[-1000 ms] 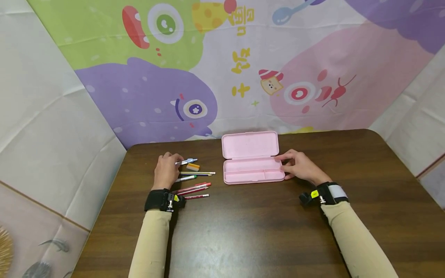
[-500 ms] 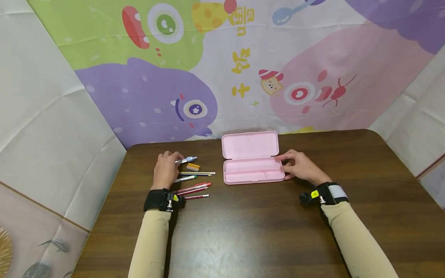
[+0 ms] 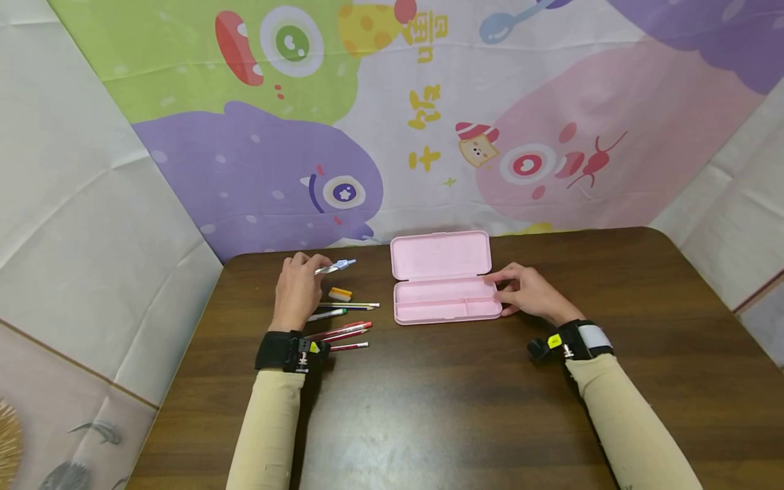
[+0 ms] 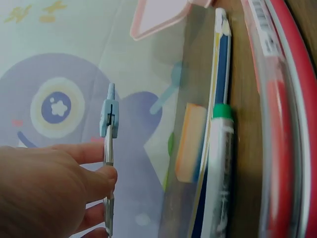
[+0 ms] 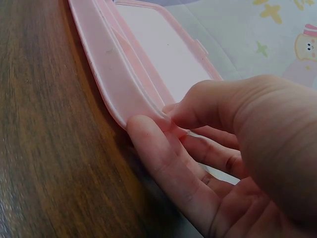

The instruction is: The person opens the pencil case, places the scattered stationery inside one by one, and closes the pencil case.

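My left hand [image 3: 298, 291] pinches a drawing compass [image 3: 343, 264] with a light blue head and metal legs, raised above the left of the table. In the left wrist view the compass [image 4: 109, 119] points head up between thumb and fingers. My right hand [image 3: 531, 294] grips the right end of a pink pencil case [image 3: 429, 291], which lies with its lid [image 3: 441, 255] folded back; its divided tray holds nothing. The right wrist view shows the thumb over the case's rim [image 5: 141, 91], with fingers against the outer wall.
Near the left hand lie an orange and white eraser [image 3: 340, 295], pencils [image 3: 361, 306], a green-capped marker [image 3: 331, 314] and several red pens and pencils [image 3: 349, 331]. Their left ends are partly hidden by hand and wrist strap. A cartoon cloth [image 3: 422, 197] hangs behind the table.
My left hand has lifted the compass and moved it slightly away from me and to the right. The right hand and pencil case stay as they were.
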Motion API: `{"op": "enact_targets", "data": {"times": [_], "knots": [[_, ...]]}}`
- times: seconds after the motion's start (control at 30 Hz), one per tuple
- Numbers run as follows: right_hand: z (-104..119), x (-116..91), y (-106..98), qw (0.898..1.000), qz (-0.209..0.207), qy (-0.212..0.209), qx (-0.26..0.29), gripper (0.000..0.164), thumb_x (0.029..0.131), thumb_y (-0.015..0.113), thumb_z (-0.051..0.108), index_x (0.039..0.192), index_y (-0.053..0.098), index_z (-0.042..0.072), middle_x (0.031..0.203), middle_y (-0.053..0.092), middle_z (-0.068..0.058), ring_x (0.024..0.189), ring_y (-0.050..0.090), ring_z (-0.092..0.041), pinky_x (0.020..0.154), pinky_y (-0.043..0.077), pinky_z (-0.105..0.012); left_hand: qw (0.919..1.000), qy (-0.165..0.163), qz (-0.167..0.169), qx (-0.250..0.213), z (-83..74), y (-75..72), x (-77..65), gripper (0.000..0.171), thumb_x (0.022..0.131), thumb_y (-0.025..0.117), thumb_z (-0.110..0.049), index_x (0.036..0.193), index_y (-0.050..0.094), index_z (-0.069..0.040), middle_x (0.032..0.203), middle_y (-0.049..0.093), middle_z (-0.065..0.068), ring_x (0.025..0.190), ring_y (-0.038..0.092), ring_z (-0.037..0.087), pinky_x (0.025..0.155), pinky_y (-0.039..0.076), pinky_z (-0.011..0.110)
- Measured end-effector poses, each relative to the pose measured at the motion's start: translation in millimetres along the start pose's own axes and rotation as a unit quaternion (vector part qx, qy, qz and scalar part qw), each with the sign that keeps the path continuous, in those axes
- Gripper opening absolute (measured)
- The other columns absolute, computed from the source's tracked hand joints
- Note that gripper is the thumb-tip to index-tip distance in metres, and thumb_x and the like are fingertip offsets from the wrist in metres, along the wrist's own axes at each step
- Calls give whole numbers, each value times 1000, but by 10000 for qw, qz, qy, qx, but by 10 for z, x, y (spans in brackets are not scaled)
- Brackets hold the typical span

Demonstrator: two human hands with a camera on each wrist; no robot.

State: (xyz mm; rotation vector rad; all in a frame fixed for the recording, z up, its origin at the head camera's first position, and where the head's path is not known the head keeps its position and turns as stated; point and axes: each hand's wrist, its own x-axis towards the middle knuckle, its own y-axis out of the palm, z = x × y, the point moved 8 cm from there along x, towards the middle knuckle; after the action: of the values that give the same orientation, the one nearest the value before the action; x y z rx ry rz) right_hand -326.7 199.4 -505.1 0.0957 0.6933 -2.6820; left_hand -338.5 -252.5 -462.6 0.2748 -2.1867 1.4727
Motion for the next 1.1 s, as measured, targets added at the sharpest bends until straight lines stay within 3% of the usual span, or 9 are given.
{"op": "enact_targets", "data": {"times": [0.13,0.37,0.63,0.73,0.8,0.9,0.97,1.03,1.1], "knots": [[6,-1,1,10000,2,5,-16,44,105,75,1,148,69,-7,129,52,-24,90,63,-20,73,68,-26,9999,120,-62,-41,-80,-10,22,27,94,81,4,114,81,-14,105,71,19,96,62,41,79,53,64],[22,4,-21,10000,-43,-8,-24,44,104,75,0,147,69,-6,130,53,-25,88,63,-19,73,68,-26,9987,115,448,-231,-516,-241,41,22,99,77,5,117,81,-7,108,71,24,105,64,46,89,59,61],[4,-13,10,10000,13,-7,-53,44,105,74,1,148,69,-7,129,53,-25,88,63,-18,73,68,-26,9972,237,672,-208,-532,76,43,25,97,82,1,116,82,-14,107,72,20,102,64,40,85,60,58],[-1,-8,18,10000,9,10,-46,44,105,74,1,148,69,-5,130,54,-25,89,63,-20,73,68,-26,9970,478,576,-207,-460,314,54,26,98,83,-3,117,81,-21,107,72,15,101,63,36,83,60,56],[-1,-8,24,10000,18,20,-48,44,105,75,1,148,70,-5,131,54,-25,90,63,-21,73,68,-25,9962,562,639,-191,-556,323,58,26,98,83,-3,118,81,-21,107,73,15,101,64,36,83,60,56],[1,-10,22,10000,19,32,-49,44,105,75,1,148,69,-5,131,54,-25,91,62,-23,74,68,-25,9945,787,650,-244,-522,548,97,26,100,83,-9,120,81,-26,107,74,11,103,65,32,84,60,50],[3,-13,17,10000,16,45,-55,45,105,75,1,148,69,-5,132,53,-25,92,62,-23,74,68,-25,9934,802,772,-277,-759,376,92,24,100,83,-7,120,82,-22,108,76,14,104,66,34,87,62,46],[4,-15,11,10000,17,56,-59,45,105,74,1,149,69,-4,132,53,-25,93,61,-23,74,67,-25,9930,913,666,-342,-893,315,87,23,101,82,-8,119,82,-22,106,75,13,102,65,32,84,61,43],[5,-16,7,10000,21,71,-54,45,105,74,2,149,69,-4,132,53,-25,93,61,-23,74,67,-25,9930,914,665,-346,-1212,33,66,20,101,82,-4,117,83,-15,106,75,16,100,65,34,84,61,43]]}}
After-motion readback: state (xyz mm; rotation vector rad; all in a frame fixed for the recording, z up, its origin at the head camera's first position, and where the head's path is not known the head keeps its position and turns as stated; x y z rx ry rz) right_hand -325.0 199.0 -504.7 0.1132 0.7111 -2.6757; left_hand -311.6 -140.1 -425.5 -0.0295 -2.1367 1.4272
